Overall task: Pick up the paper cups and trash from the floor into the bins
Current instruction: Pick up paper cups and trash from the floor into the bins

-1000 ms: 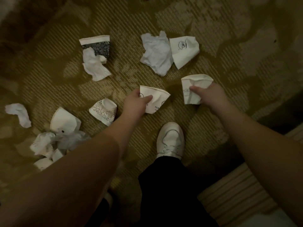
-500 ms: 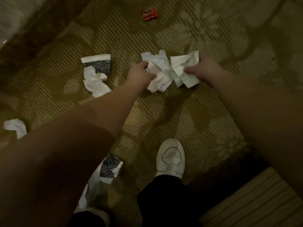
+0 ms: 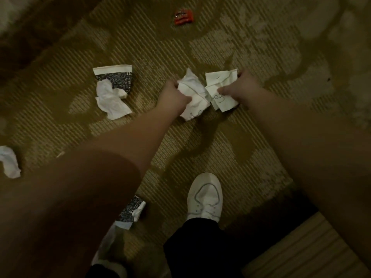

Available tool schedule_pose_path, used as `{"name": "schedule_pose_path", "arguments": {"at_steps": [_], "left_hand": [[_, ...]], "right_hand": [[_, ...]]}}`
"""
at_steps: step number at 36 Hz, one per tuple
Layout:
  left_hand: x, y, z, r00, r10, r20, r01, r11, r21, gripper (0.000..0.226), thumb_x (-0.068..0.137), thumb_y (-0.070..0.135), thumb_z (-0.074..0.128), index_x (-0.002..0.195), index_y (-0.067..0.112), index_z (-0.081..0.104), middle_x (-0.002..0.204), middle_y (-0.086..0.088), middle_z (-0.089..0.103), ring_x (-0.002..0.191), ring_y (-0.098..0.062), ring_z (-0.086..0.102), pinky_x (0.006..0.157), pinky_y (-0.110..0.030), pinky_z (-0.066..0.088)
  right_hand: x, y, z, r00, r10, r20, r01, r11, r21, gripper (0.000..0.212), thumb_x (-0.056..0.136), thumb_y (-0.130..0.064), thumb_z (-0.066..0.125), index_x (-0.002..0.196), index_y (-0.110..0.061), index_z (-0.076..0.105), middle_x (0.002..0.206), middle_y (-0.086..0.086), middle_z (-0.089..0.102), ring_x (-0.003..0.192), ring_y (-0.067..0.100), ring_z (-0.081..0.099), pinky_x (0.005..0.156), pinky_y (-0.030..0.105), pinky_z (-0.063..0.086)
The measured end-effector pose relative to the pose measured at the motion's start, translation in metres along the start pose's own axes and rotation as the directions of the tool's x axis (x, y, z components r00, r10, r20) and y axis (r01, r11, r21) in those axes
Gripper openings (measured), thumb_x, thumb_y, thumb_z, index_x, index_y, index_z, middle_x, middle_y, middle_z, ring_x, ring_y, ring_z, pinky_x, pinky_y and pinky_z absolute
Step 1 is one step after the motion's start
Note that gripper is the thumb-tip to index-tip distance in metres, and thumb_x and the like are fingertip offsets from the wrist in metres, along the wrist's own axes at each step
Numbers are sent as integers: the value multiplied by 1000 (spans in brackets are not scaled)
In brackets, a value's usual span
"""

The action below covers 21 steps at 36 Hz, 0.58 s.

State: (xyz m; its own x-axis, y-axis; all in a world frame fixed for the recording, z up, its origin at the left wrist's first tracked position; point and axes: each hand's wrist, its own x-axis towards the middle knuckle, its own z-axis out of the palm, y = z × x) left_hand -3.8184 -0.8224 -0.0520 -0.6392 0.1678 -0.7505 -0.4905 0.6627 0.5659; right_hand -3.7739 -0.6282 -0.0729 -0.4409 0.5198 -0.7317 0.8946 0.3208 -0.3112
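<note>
Paper cups lay scattered over the patterned carpet, and two flattened ones were already in the person's hands. The left hand had its fingers curled round a crushed white cup, pressing it down against a crumpled tissue that lay under and behind it — probably so that both could be gathered in one grasp. The right hand pinched a second white cup, thumb on top, and reached over a third flattened cup beneath it, apparently with the same aim of stacking one on the other before lifting. Both arms stretched forward and down, which suits a person bending from a standing position; a white shoe stood behind the hands.

The held cups looked soft and creased, squashed nearly flat, with small line drawings and faint lettering on plain white paper. They should crush further without resistance, so a bundle of several seems manageable in each hand.

Well to the left lay a dark printed cup with a white rim band, a crumpled napkin partly over it. Another printed cup showed just beside the left forearm, a white scrap lay at the far left edge, and a red wrapper sat farther off — none yet collected. No bin was in view.
</note>
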Motion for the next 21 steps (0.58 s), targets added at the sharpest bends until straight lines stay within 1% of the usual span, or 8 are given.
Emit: {"name": "schedule_pose_path", "arguments": {"at_steps": [2, 5, 7, 9, 11, 14, 18, 21], "left_hand": [[-6, -7, -2, 998, -59, 38, 63, 992, -110, 58, 88, 11, 72, 139, 7, 46, 129, -11, 59, 113, -26, 59, 96, -42, 52], [-15, -17, -9, 994, -87, 69, 101, 967, -232, 47, 88, 8, 71, 132, 7, 56, 122, -13, 64, 110, -30, 63, 94, -48, 54], [-18, -24, -17, 993, -96, 66, 112, 948, -299, 43, 89, 6, 68, 131, 9, 58, 121, -11, 65, 107, -29, 64, 91, -46, 56], [-17, -29, -29, 991, -123, 58, 136, 917, -374, 40, 92, 4, 65, 130, 11, 58, 116, -6, 67, 99, -23, 65, 77, -36, 58], [-18, -32, -43, 990, -133, 38, 136, 893, -428, 37, 93, 3, 64, 129, 11, 59, 109, -4, 67, 91, -17, 65, 63, -26, 54], [-17, -36, -65, 991, -131, -24, 103, 869, -485, 37, 92, 4, 65, 128, 9, 60, 113, -7, 69, 97, -23, 67, 70, -32, 56], [-15, -33, -94, 989, -133, -73, 72, 837, -542, 36, 92, 3, 65, 127, 8, 59, 113, -9, 70, 98, -25, 69, 77, -38, 59], [-16, -28, -112, 988, -129, -80, 61, 822, -566, 34, 93, 2, 63, 126, 11, 59, 107, -5, 71, 88, -20, 70, 60, -28, 57]], "right_hand": [[-2, -1, -1, 1000, -22, 4, 22, 1000, -2, 94, 72, -37, 87, 147, -15, 35, 147, 11, 41, 127, 28, 51, 99, 42, 49], [-5, 2, -6, 997, -77, 6, 77, 997, 23, 86, 75, -32, 85, 146, -17, 40, 143, 7, 49, 125, 24, 53, 93, 37, 50], [-9, 6, -12, 993, -111, 29, 110, 993, 29, 81, 76, -32, 85, 143, -17, 43, 138, 3, 54, 121, 22, 55, 94, 38, 50], [-11, 5, -20, 988, -142, 64, 142, 990, 2, 79, 75, -35, 85, 141, -17, 43, 131, -1, 56, 117, 20, 57, 95, 40, 51], [-13, -6, -26, 978, -186, 96, 190, 981, -39, 77, 77, -35, 83, 140, -16, 43, 127, -3, 55, 110, 17, 56, 89, 38, 51], [-16, -39, -27, 937, -327, 123, 343, 926, -158, 73, 80, -35, 80, 140, -18, 43, 129, -3, 54, 110, 14, 53, 85, 32, 43], [-12, -98, -22, 867, -460, 193, 498, 822, -276, 87, 81, -31, 80, 152, -25, 31, 145, 4, 47, 126, 22, 51, 92, 32, 44], [0, -138, -19, 856, -481, 187, 515, 822, -243, 95, 80, -29, 81, 156, -26, 23, 148, 4, 46, 127, 22, 50, 95, 33, 45]]}}
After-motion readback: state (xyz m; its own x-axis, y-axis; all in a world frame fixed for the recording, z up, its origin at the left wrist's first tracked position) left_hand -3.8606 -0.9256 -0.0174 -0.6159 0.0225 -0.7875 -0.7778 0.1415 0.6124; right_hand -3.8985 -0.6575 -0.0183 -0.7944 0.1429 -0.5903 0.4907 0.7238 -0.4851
